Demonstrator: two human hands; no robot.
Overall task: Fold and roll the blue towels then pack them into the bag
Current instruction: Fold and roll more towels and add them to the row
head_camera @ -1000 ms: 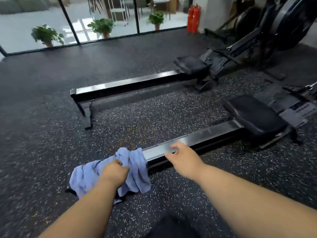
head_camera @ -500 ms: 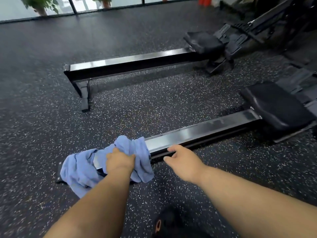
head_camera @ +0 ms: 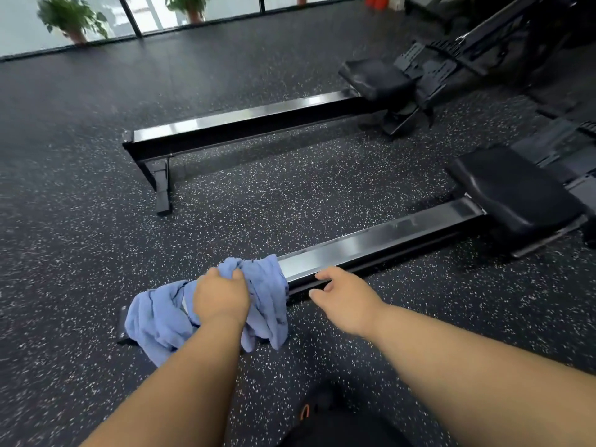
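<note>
1. The towel point(head_camera: 206, 314) is blue and crumpled. It lies draped over the near end of a long black rail point(head_camera: 380, 243), and parts of it hang down to the floor point(head_camera: 80, 188).
2. The left hand point(head_camera: 222, 296) grips a bunch of the towel on top of the rail. Its fingers are curled into the cloth.
3. The right hand point(head_camera: 345, 300) holds nothing. Its fingers are loosely bent, and the fingertips are at the near edge of the rail, just to the right of the towel. It is hard to tell if they touch the rail.
4. The rail belongs to a rowing machine. A black seat point(head_camera: 516, 191) sits on the rail, far to the right of the hands.
5. A second rail point(head_camera: 245, 122) lies farther back, well apart from the first one. It has its own black seat point(head_camera: 375, 79) at the right end and a foot at the left end.
6. The floor is dark with small white specks.
7. Two green plants point(head_camera: 71, 17) in pots stand behind glass at the top left.
8. Something red point(head_camera: 375, 0) stands at the top edge, near the wall.
9. A dark shoe with a bit of orange point(head_camera: 304, 411) shows at the bottom, between the two arms.
10. No words or labels can be read on any of these things.
</note>
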